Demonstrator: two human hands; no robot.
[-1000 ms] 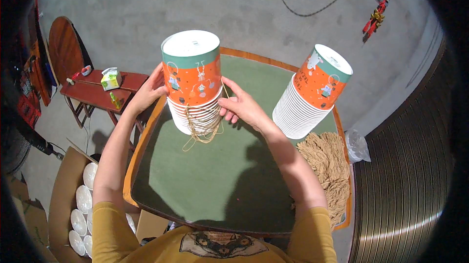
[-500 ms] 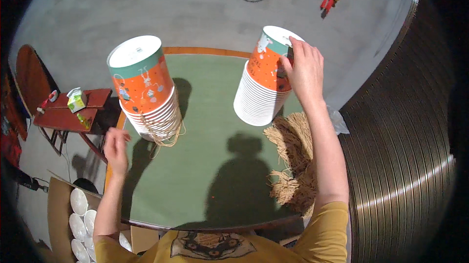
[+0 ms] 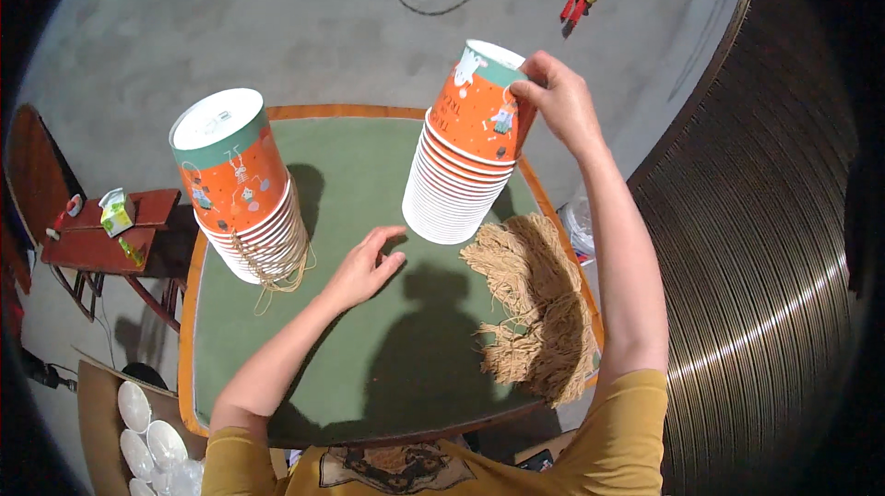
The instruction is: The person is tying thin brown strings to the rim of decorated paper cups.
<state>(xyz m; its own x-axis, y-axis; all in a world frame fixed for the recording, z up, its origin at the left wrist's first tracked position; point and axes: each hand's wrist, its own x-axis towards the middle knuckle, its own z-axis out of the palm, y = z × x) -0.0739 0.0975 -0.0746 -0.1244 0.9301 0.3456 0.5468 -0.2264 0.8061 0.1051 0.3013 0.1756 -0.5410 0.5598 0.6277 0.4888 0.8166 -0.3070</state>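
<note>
Two tall stacks of nested paper buckets stand upside down on the green-topped table [image 3: 277, 385]. Each shows an orange and green printed wall and white rims below. At the right stack, my right hand [image 3: 556, 100] grips the topmost paper bucket [image 3: 470, 118] by its upper right side. Its rims near the top sit wider apart than those lower down. My left hand [image 3: 362, 270] is open, fingers apart, over the table just left of the right stack's foot, holding nothing. Thin tan strings [image 3: 281, 261] hang over the rims of the left stack [image 3: 235, 183].
A heap of tan string bundles [image 3: 535, 312] lies along the table's right side. At the lower left a cardboard box [image 3: 97, 413] holds white round pieces. A red bench [image 3: 101, 238] carries a tissue pack [image 3: 117, 212]. A ribbed shutter-like surface [image 3: 756, 247] rises at the right.
My left hand has moved right, from beside the left stack to near the right stack's foot. My right hand now grips the top bucket, which stands slightly higher. The view has shifted.
</note>
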